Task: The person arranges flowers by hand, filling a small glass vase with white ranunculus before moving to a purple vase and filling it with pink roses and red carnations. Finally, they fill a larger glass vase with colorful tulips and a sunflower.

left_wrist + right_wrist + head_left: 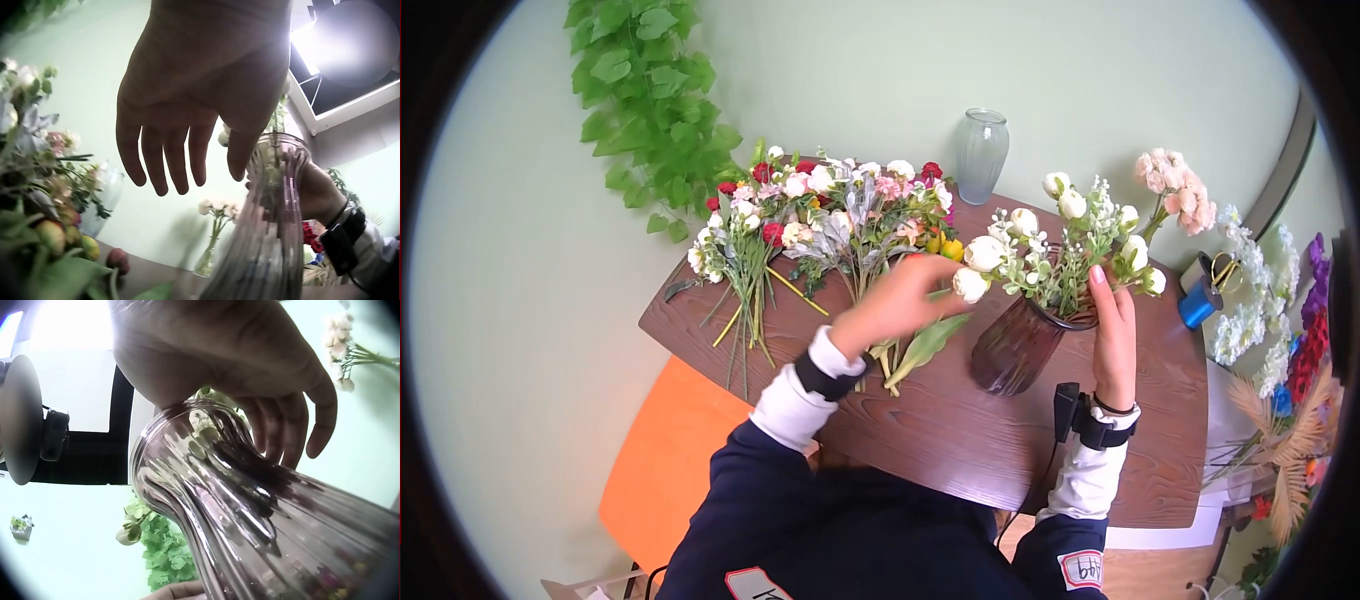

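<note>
A dark purple ribbed glass vase (1017, 347) stands on the table, holding white rose-like flowers (1022, 222) with small-leaved greenery (1055, 275). My right hand (1113, 335) is at the vase's right, beside the rim, its fingers loosely bent; in the right wrist view they pass behind the glass neck (187, 444). On the left side, my left hand (905, 300) reaches toward the lowest white bloom (971, 285). Its fingers (178, 156) hang relaxed and spread in the left wrist view, with nothing between them. Below it lies a broad green leaf (927, 352).
Mixed artificial flowers (830, 205) lie across the table's left side, stems toward me. At the back stands a clear glass vase (983, 160). Pale pink flowers (1178, 190) and a blue ribbon spool (1199, 302) are at the right. An orange chair (665, 460) is at lower left.
</note>
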`<state>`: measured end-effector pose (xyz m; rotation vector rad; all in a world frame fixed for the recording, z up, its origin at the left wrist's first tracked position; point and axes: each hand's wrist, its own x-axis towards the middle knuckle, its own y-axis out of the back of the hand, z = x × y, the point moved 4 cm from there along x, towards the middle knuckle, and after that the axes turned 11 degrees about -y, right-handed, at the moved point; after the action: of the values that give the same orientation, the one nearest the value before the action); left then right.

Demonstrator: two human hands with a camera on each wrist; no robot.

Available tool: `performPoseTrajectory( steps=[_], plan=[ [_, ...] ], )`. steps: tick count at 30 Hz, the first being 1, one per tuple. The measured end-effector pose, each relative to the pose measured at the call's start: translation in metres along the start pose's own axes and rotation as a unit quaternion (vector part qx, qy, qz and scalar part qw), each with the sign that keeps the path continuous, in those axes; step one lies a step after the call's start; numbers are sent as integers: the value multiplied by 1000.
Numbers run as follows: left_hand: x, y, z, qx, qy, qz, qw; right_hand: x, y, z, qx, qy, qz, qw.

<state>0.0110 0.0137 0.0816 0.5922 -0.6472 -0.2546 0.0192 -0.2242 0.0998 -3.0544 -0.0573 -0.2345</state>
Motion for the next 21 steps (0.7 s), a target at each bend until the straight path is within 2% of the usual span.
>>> performPoseTrajectory(
  steps=[1, 3, 4, 7, 8, 10, 13, 14, 15, 17, 18, 19, 21],
  plan=[
    [-6, 8, -32, 53, -50, 73, 995, 0, 2, -1, 1, -1, -2, 1000],
    [-11, 30, -64, 18, 64, 110, 992, 0, 9, -2, -85, 1, 11, 996],
    [-11, 40, -78, 48, 86, 127, 987, 1, 9, -4, -97, 18, 26, 995],
    [10, 57, -83, 177, 109, 84, 975, 0, 12, -7, -127, 32, 23, 991],
    [18, 57, -90, 178, 108, 87, 974, 0, 13, -7, -127, 35, 22, 991],
    [33, 50, -107, 336, 27, 55, 940, 0, 14, -7, -130, 44, 19, 990],
    [48, 44, -118, 368, 34, 24, 929, -1, 15, -6, -134, 33, 0, 990],
    [53, 48, -118, 337, 71, 52, 937, -2, 13, -8, -119, 53, -5, 991],
    [59, 52, -115, 339, 65, 55, 937, -1, 15, -8, -118, 59, -2, 991],
    [61, 70, -107, 246, 51, 157, 955, 0, 18, -4, -126, 30, -7, 991],
    [60, 78, -100, 201, 13, 206, 958, 0, 17, -6, -124, 36, -4, 992],
    [59, 86, -97, 170, 29, 238, 956, 0, 18, -6, -122, 38, -3, 992],
    [56, 100, -88, 51, 3, 298, 953, 1, 18, -4, -131, 31, -5, 991]
  ],
)
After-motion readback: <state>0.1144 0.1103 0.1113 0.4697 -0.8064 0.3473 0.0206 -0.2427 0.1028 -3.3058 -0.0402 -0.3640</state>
